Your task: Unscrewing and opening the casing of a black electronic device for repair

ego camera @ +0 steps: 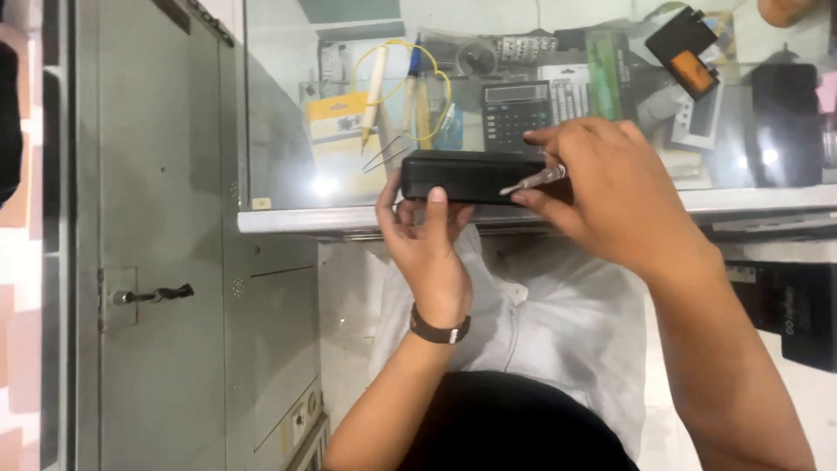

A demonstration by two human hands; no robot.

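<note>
Two hands work on one black rectangular case point(471, 174) lying at the near edge of a glass counter point(288, 131). Left hand point(427, 235) grips the case's near side, fingers curled around it. Right hand point(610, 187) pinches metal tweezers point(534, 180), tips touching the case. A calculator point(516, 113) sits just behind.
</note>
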